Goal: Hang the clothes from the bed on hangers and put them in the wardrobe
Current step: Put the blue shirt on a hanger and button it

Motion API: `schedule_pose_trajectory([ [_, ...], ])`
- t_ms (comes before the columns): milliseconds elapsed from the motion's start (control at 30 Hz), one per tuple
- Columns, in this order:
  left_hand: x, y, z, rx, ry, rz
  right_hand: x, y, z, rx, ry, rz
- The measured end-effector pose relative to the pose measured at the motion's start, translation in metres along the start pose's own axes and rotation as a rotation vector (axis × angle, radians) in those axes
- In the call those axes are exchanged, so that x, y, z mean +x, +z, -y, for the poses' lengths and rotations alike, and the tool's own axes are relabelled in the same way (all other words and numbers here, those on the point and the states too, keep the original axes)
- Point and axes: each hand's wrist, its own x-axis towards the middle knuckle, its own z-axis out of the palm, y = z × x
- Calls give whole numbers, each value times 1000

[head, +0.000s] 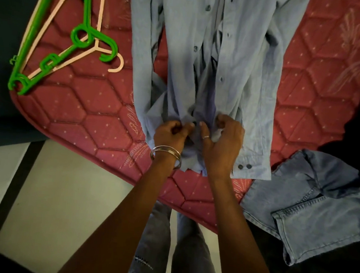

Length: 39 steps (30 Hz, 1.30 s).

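Shirt [203, 59], light blue and buttoned down its front, lies spread on the red quilted bed [87, 112], collar end nearest the person. Both hands pinch it there: left hand [170, 133] and right hand [223, 141] have fingers curled on the cloth around a dark button. No garment is on a hanger yet. Green hanger [84, 33] and pink hanger [98, 47] lie left of the shirt; jeans [311, 201] wait right of it. Most work seems left. No readable writing shows.

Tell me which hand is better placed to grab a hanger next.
Probably the left hand: the hangers lie on the bed's left side, while the right hand is farther from them. Both hands now pinch the shirt.
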Motion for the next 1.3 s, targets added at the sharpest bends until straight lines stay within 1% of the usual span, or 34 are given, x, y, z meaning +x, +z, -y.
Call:
schedule_pose_trajectory([
  [67, 5, 1, -2, 56, 22, 16, 13, 8, 4, -57, 60, 54],
  [133, 12, 1, -6, 107, 23, 38, 20, 11, 7, 9, 196, 12],
  [200, 14, 2, -13, 121, 36, 61, 21, 6, 7, 71, 260, -49],
  [233, 15, 2, -16, 110, 45, 72, 21, 3, 6, 103, 246, -46],
  [367, 17, -2, -24, 118, 106, 100, 12, 3, 10, 236, 150, 80],
  [500, 15, -4, -22, 102, 115, 116, 16, 2, 9, 196, 79, 76],
  [600, 12, -6, -21, 75, 135, 111, 21, -2, 5, 202, 13, 139],
  [667, 9, -6, -22, 108, 143, 111, 19, -6, 3, 221, -41, 154],
  [767, 7, -2, -21, 170, 152, 90, 19, -12, 2, 250, -64, 174],
  [933, -1, 6, -21, 196, 227, 1, 22, -22, 1, 221, -196, 248],
  [967, -1, 6, -22, 207, 243, 2, 23, -23, -1, 250, -174, 270],
  [1000, -1, 7, -24, 208, 257, 11, 25, -25, -3, 306, -114, 298],
  [1100, 3, 5, -29, 189, 321, 46, 29, -28, -4, 581, 174, 383],
  [1167, 7, 4, -33, 237, 362, 84, 30, -32, -3, 707, 305, 406],
  [1233, 10, 3, -37, 308, 376, 150, 29, -35, 0, 726, 341, 398],
  [1300, 12, 0, -40, 400, 400, 197, 30, -33, 1, 654, 309, 378],
])
